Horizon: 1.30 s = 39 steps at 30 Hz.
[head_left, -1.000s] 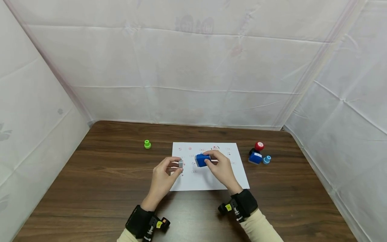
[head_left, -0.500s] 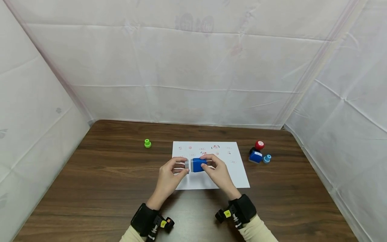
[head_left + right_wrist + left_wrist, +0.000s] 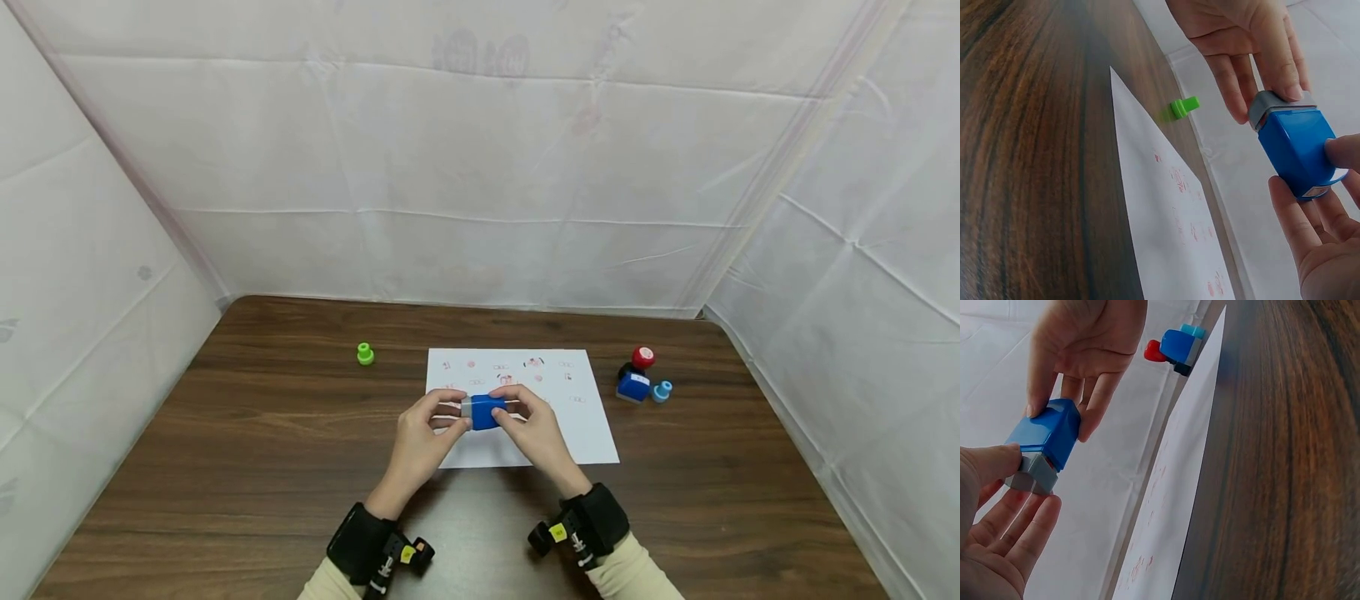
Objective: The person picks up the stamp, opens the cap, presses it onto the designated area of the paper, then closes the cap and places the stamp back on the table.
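Our left hand (image 3: 417,437) pinches a grey cap (image 3: 467,407), our right hand (image 3: 541,435) a blue stamp (image 3: 487,412), partly hiding the paper (image 3: 585,429), green piece (image 3: 365,356) centre-left, red knob (image 3: 643,358) centre-right.

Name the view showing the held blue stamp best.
Right wrist: the held blue stamp appears largest, label end visible. Left wrist shows it smaller, with the gray cap at one end; head shows it tiny, partly covered by the right hand.
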{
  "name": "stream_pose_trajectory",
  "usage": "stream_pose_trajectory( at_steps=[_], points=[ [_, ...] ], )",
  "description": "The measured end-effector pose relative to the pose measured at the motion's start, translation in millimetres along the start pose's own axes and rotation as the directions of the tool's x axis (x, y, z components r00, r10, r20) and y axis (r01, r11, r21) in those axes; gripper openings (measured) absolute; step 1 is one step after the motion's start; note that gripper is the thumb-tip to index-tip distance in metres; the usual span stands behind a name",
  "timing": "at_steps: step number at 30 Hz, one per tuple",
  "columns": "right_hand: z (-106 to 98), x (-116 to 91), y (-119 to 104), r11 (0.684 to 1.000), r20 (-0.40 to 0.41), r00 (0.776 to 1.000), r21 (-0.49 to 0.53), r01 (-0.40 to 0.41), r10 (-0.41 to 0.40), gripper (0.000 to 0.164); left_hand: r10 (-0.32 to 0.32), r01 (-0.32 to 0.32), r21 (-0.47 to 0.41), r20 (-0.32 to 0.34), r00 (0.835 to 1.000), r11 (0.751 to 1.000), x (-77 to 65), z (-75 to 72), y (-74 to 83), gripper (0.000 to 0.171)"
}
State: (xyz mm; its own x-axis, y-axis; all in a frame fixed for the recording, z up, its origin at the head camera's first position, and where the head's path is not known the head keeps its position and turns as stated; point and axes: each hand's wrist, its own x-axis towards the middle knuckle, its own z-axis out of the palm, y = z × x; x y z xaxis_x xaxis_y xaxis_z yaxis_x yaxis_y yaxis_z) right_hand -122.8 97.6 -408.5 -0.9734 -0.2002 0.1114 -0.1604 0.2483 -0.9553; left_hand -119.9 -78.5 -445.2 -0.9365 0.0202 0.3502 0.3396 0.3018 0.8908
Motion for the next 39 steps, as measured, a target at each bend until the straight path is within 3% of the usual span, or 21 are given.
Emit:
stream_pose_trajectory(
  at_steps=[14,25,39],
  points=[
    [1.7,-1.1,-0.5,1.0,-0.029,1.0,0.006,-0.001,0.001,0.02,0.028,-0.028,-0.003,0.002,1.0,1.0,1.4,-0.3,3.1,0.029],
    [2.1,-1.5,-1.3,1.0,-0.029,1.0,0.023,0.008,-0.007,0.02,0.014,-0.014,-0.017,0.006,1.0,1.0,1.1,-0.4,4.8,0.029],
    [7.7,-2.4,0.2,0.998,-0.048,0.999,0.056,-0.005,0.008,0.019,0.075,-0.074,0.02,-0.027,0.997,0.997,0.1,1.1,6.0,0.029]
  ],
)
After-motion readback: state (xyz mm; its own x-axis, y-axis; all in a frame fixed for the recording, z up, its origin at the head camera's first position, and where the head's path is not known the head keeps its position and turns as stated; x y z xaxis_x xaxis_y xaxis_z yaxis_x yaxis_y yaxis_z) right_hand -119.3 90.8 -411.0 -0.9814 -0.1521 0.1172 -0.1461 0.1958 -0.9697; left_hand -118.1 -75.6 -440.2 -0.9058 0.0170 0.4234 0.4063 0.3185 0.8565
